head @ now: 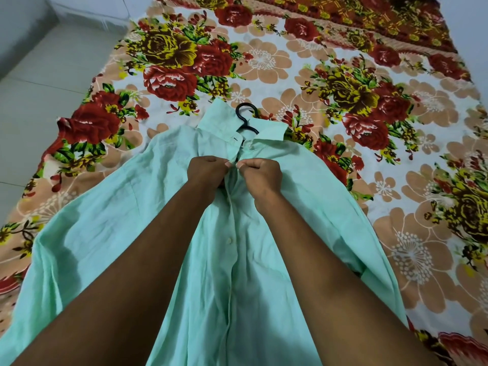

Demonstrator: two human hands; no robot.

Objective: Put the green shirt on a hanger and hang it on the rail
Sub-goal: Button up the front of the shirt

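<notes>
A: Mint-green cotton, the green shirt [111,228], is lying front-up across the floral blanket [343,159], collar toward twelve o'clock and hem running off the frame at six o'clock. What is showing at the collar?

B: A black hanger [247,118] is sitting inside the neck; only its hook and a short stretch of the shoulder bar are showing (the rest is lying hidden under the cloth). The hook is resting on the blanket just past the collar, at twelve o'clock from the hands.

A: And how are the hands lying?

B: Both are meeting at the placket, just below the collar. The left hand [208,171] is curling its fingers and pinching the left edge of the shirt front; the right hand [260,175] is doing the same on the right edge, thumb and forefinger pressing cloth near a small white button [250,146]. The knuckles are nearly touching.

A: Anything lower down?

B: Another button [230,240] is showing between the forearms at six o'clock. A pale tiled floor [39,83] is lying at nine o'clock, beside the blanket.
</notes>
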